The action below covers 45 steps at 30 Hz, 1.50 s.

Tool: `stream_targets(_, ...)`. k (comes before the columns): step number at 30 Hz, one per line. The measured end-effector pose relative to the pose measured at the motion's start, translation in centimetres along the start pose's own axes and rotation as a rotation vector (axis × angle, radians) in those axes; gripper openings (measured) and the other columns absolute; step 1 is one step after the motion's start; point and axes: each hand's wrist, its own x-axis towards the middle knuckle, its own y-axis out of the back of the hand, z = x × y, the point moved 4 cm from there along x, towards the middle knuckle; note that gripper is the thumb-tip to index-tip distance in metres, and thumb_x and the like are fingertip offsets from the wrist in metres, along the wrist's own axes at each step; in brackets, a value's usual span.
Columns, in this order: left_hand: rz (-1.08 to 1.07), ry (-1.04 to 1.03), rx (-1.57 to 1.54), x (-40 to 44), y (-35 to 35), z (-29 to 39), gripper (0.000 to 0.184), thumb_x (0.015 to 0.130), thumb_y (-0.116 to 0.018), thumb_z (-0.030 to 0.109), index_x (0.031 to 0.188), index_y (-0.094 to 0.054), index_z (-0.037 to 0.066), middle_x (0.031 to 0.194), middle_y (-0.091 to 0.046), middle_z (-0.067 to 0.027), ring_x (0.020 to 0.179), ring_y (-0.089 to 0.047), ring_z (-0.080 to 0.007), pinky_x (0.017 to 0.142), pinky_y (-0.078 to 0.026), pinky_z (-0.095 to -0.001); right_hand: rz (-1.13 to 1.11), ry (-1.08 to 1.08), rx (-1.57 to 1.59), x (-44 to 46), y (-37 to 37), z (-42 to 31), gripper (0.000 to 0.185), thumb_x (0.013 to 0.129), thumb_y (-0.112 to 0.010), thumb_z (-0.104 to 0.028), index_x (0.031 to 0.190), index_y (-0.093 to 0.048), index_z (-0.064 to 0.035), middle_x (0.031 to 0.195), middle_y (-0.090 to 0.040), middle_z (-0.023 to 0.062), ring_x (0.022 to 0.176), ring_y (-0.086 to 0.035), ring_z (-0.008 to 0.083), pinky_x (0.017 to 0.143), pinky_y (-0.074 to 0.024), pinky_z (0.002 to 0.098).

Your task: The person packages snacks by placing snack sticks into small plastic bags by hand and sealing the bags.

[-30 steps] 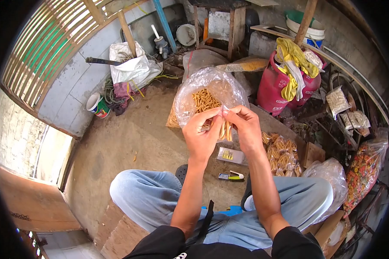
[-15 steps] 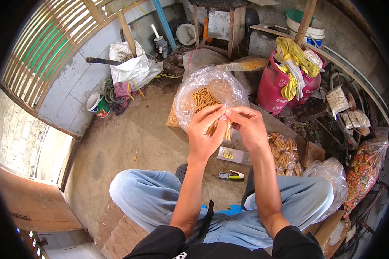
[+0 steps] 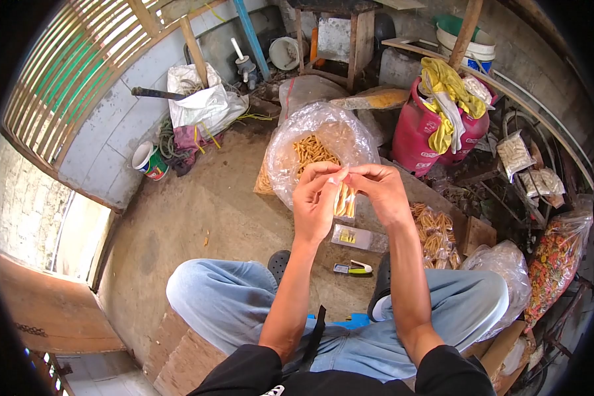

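Between both hands hangs a small clear plastic packet point(image 3: 344, 202) of golden stick-shaped snacks, its lower part showing below the fingers. My left hand point(image 3: 315, 203) pinches the packet's top edge, and my right hand point(image 3: 381, 195) pinches it from the other side, fingertips almost meeting. Just beyond them stands a large open clear plastic bag point(image 3: 285, 142) with more snack sticks point(image 3: 312, 150) inside. Below the packet, on the floor, lie a clear plastic sleeve with a yellow label point(image 3: 356, 236) and a small stapler point(image 3: 354, 268). Filled snack packets point(image 3: 435, 234) are heaped right of my right forearm.
Pink drums point(image 3: 419, 132) with a yellow cloth point(image 3: 452, 92) stand at the back right. A bag of colourful snacks point(image 3: 554, 264) leans at far right beside a clear bag point(image 3: 501, 267). A white sack point(image 3: 208, 99) and a small bucket point(image 3: 150, 160) sit at the left wall.
My left hand has shifted slightly and its fingers have bent more at the packet's top. More of the snack-filled packet now shows between my hands.
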Motion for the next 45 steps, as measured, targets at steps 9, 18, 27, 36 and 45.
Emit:
stream_targets(9, 0.032, 0.382, -0.157, -0.2, -0.1, -1.8, 0.022, 0.088, -0.063, 0.010, 0.107, -0.063, -0.001, 0.095, -0.065, -0.0050, 0.084, -0.059, -0.0078, 0.071, -0.049, -0.0212, 0.031, 0.110, -0.049, 0.3, 0.1, 0.3, 0.013, 0.080, -0.070, -0.007, 0.090, -0.071, -0.0005, 0.081, -0.068, 0.0041, 0.072, -0.059, 0.0076, 0.067, -0.0459, 0.0227)
stream_targets(18, 0.079, 0.432, -0.187, -0.3, 0.6, -1.6, 0.017, 0.085, -0.066, 0.006, 0.098, -0.067, -0.005, 0.088, -0.068, -0.0096, 0.077, -0.064, -0.0108, 0.069, -0.051, -0.0228, -0.013, 0.196, -0.268, 0.0, -0.3, -0.9, 0.010, 0.081, -0.069, -0.005, 0.089, -0.071, -0.0005, 0.084, -0.067, 0.0029, 0.072, -0.058, 0.0071, 0.065, -0.0453, 0.0215)
stream_targets(27, 0.085, 0.547, -0.289, -0.4, 0.6, -1.6, 0.018, 0.083, -0.069, 0.008, 0.096, -0.067, -0.004, 0.085, -0.068, -0.0088, 0.073, -0.064, -0.0114, 0.065, -0.052, -0.0241, -0.057, 0.237, -0.338, 0.0, 0.0, -1.3, 0.012, 0.079, -0.068, -0.004, 0.090, -0.071, -0.0009, 0.082, -0.066, 0.0033, 0.068, -0.060, 0.0084, 0.052, -0.0466, 0.0194)
stream_targets(36, 0.053, 0.649, -0.360, -0.4, 0.7, -2.2, 0.015, 0.079, -0.070, 0.002, 0.092, -0.067, -0.005, 0.085, -0.069, -0.0111, 0.073, -0.066, -0.0145, 0.066, -0.054, -0.0264, -0.066, 0.424, -0.629, -0.5, 0.1, -2.6, 0.017, 0.074, -0.069, 0.003, 0.090, -0.071, -0.0018, 0.079, -0.066, 0.0066, 0.072, -0.062, 0.0113, 0.064, -0.0485, 0.0233)
stream_targets(45, 0.076, 0.527, -0.292, -0.7, 0.8, -3.0, 0.020, 0.077, -0.068, -0.005, 0.096, -0.064, -0.006, 0.086, -0.068, -0.0157, 0.075, -0.066, -0.0161, 0.068, -0.055, -0.0270, -0.097, 0.210, -0.466, -0.3, 0.6, -1.8, 0.019, 0.078, -0.065, 0.006, 0.096, -0.070, 0.0025, 0.088, -0.068, 0.0078, 0.079, -0.062, 0.0119, 0.071, -0.0494, 0.0240)
